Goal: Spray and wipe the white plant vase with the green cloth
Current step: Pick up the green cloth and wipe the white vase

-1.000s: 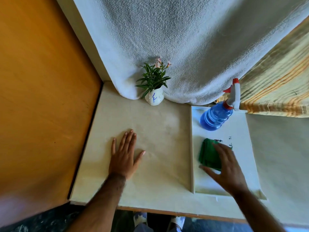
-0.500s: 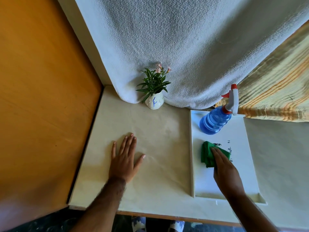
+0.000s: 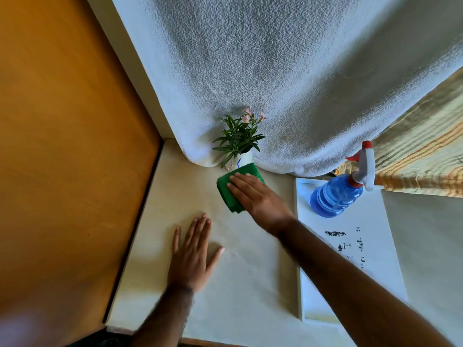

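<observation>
Where cloth [image 3: 226, 196] overlaps it, white vase [image 3: 246, 159] bears blue mark [image 3: 239, 162].

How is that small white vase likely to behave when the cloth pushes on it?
The white vase looks small under a tall plant, so probably top-heavy and apt to tip. It stands free on the smooth table, so it could slide toward the towel behind. The left hand lies flat, not steadying it.

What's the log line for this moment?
left hand: flat on table | right hand: fingers flat on green cloth, cloth at white vase base | spray bottle: standing on tray, no hand on it
</observation>
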Demonstrator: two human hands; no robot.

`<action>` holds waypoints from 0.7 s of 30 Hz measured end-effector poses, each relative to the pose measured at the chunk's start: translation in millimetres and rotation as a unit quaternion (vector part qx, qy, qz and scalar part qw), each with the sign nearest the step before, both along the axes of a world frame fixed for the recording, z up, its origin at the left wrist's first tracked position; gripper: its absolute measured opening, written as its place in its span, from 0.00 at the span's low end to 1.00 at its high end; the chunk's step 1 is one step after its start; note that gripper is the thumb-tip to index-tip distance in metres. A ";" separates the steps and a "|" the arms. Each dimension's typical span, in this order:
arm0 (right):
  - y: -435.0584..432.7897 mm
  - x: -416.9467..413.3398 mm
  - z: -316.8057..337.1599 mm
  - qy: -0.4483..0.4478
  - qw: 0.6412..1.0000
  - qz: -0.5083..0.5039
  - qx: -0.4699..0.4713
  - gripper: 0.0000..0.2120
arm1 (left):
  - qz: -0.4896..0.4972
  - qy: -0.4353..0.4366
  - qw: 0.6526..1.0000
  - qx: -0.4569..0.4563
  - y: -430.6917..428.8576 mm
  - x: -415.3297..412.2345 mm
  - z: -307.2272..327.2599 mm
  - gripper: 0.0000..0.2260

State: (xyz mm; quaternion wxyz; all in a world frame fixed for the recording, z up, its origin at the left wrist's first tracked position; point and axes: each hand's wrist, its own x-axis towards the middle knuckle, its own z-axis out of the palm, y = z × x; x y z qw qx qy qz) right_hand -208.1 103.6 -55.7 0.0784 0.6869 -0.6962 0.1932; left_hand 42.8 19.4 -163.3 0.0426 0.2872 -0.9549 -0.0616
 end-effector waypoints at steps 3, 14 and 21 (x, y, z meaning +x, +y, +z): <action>-18.5 -10.5 -1.6 0.040 0.999 0.020 -0.016 0.19 | 0.001 -0.010 1.000 -0.001 0.6 -1.2 1.7 0.37; -39.3 -31.8 -25.1 0.050 0.997 0.054 0.017 0.19 | 0.006 -0.039 0.999 0.000 -0.4 -3.2 4.8 0.38; -37.2 -22.5 -37.2 -0.031 0.997 0.058 0.027 0.20 | 0.002 -0.042 0.999 -0.003 -0.4 -2.4 6.0 0.38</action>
